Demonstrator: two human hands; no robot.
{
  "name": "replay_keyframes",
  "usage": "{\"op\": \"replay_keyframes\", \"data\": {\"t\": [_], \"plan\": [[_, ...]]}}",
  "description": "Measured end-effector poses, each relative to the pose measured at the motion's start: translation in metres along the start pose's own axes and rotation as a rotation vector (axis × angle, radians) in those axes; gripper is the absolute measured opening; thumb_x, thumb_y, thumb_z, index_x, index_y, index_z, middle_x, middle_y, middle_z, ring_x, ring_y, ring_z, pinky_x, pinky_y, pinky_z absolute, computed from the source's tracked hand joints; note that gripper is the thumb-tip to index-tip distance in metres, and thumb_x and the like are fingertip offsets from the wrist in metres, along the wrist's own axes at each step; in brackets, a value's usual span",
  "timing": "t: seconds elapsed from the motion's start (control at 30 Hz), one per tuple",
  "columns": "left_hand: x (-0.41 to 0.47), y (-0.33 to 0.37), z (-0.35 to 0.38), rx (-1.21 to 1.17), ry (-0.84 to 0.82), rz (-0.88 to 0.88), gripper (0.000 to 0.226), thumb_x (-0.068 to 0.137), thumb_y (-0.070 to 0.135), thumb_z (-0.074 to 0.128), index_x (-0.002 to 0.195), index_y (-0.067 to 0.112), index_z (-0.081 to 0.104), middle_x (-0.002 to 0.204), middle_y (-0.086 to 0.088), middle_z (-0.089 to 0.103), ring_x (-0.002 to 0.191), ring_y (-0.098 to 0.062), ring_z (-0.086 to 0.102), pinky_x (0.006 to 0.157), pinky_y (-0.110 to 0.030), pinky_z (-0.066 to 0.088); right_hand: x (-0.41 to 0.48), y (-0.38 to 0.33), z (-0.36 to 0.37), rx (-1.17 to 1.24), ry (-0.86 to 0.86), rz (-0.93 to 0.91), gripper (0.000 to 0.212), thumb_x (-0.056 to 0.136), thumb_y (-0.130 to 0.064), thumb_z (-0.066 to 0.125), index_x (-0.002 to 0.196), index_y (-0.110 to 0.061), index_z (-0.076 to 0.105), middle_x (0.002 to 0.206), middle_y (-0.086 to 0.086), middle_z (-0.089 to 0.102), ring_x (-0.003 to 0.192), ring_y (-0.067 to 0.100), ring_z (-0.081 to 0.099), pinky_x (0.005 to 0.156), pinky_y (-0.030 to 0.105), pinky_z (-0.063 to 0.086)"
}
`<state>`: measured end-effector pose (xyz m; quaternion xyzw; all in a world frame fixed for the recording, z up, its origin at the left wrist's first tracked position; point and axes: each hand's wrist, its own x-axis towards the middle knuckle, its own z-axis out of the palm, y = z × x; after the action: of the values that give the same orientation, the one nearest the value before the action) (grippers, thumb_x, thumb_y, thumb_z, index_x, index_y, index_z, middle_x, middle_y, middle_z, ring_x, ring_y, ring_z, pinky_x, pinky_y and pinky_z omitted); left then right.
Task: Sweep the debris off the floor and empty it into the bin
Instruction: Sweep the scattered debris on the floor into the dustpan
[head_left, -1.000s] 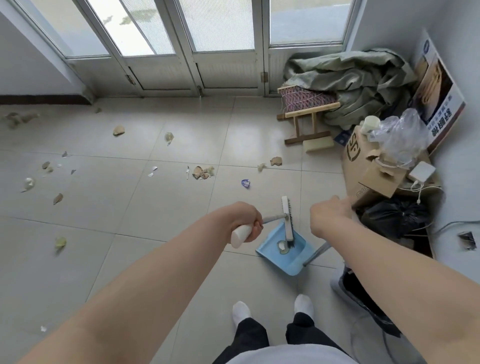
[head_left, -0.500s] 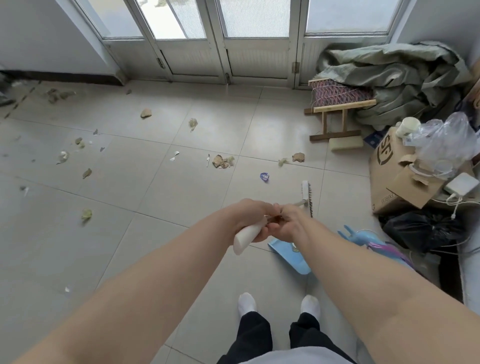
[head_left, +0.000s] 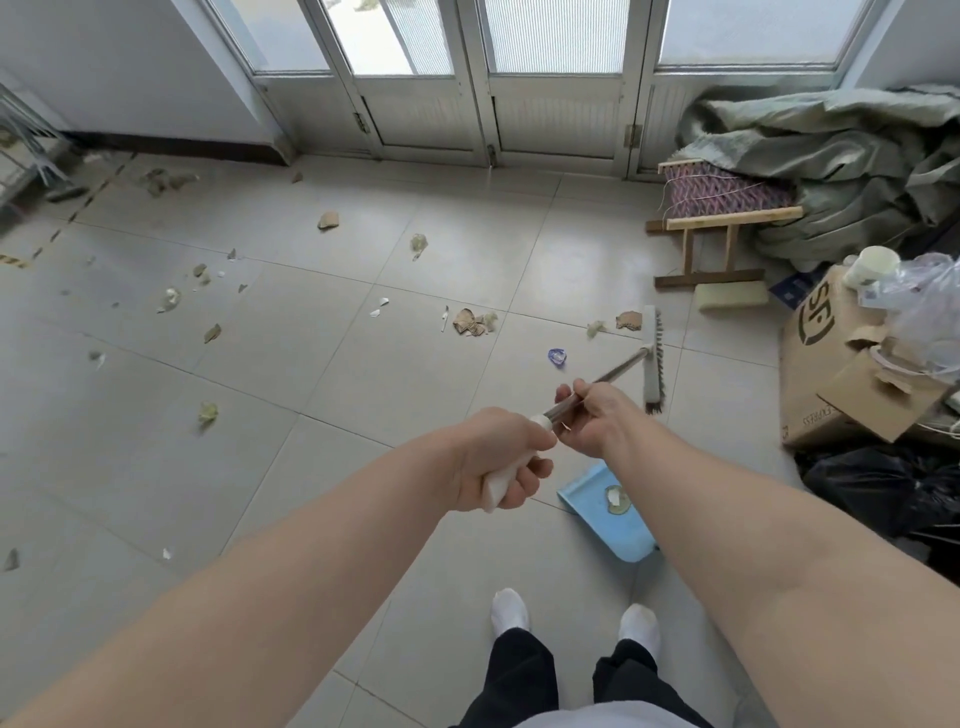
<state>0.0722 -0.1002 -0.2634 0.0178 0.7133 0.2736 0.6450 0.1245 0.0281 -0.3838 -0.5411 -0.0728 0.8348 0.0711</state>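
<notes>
Standing: the person's feet in white socks (head_left: 511, 609) are on the tiled floor (head_left: 291, 395), nearest the camera.
Dustpan: a light blue dustpan (head_left: 597, 535) lies on the floor just ahead of the feet, under the right forearm, with a pale scrap (head_left: 615, 501) already in it.
Left hand: the left hand (head_left: 501, 460) is wrapped round the white grip at the near end of the broom's handle.
Right hand: the right hand (head_left: 597, 415) holds the metal shaft just beyond the left hand, its fingers curled round it.
Broom: the broom (head_left: 623, 366) runs from the hands forward and to the right, ending in a long brush head (head_left: 652, 358).
Brush head: its long axis runs near to far, across the shaft, with dark bristles along the right edge; whether it touches the floor cannot be told.
Key relation: most debris lies ahead and to the left of the head, and the dustpan sits back by the feet, so a pull toward the body looks like the move needed; the right hand is the nearer one to the head.
Close debris: a blue plastic scrap (head_left: 557, 357) lies just left of the shaft, and a torn cardboard piece (head_left: 628, 319) lies beside the head's far end.
Further debris: cardboard scraps (head_left: 470, 322) and small bits are scattered across the tiles to the left.
Writing: the cardboard box (head_left: 810, 395) on the right carries an "SF" logo, and "EXPRESS" can be read upside down near its lower edge.
Bin: no bin is plainly seen; a black bag (head_left: 883, 488) lies near the box.
Progress: by these signs, sweeping has barely started.
</notes>
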Motion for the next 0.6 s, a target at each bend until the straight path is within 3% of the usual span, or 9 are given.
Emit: {"op": "replay_keyframes", "data": {"t": [0.13,0.27,0.43,0.6], "plan": [[0.002,0.003,0.002,0.058,-0.008,-0.031,0.005,0.1,0.017,0.046,0.096,0.013,0.047,0.07,-0.004,0.044,0.049,-0.01,0.033,0.032,-0.012,0.028,-0.002,-0.003,-0.002,-0.123,-0.006,0.054,0.031,0.105,-0.021,0.038,0.075,-0.017,0.045,0.062,-0.007,0.049,0.059,0.006,0.047,0.065,0.028,0.032],[0.005,0.002,0.011,0.111,0.01,-0.041,0.008,0.099,0.015,0.047,0.093,0.01,0.047,0.07,-0.004,0.043,0.05,-0.011,0.035,0.033,-0.011,0.029,-0.005,0.002,-0.001,-0.145,0.002,0.061,0.034,0.105,-0.02,0.039,0.072,-0.017,0.043,0.039,-0.005,0.046,0.055,0.006,0.043,0.063,0.026,0.032],[0.012,0.004,0.017,0.207,0.074,0.018,0.01,0.099,0.013,0.049,0.104,0.005,0.051,0.069,-0.004,0.043,0.048,-0.013,0.039,0.033,-0.012,0.032,-0.008,0.007,0.008,-0.063,0.06,0.003,0.034,0.103,-0.012,0.038,0.069,-0.015,0.041,0.043,-0.004,0.041,0.043,0.006,0.04,0.034,0.013,0.038],[0.015,0.007,0.017,0.235,0.084,0.05,0.011,0.098,0.016,0.052,0.103,0.006,0.053,0.068,-0.003,0.045,0.046,-0.011,0.041,0.035,-0.014,0.034,-0.015,0.002,0.015,-0.116,0.076,-0.061,0.034,0.102,-0.008,0.035,0.069,-0.015,0.04,0.037,-0.004,0.039,0.037,0.006,0.039,0.045,0.022,0.037]]}}
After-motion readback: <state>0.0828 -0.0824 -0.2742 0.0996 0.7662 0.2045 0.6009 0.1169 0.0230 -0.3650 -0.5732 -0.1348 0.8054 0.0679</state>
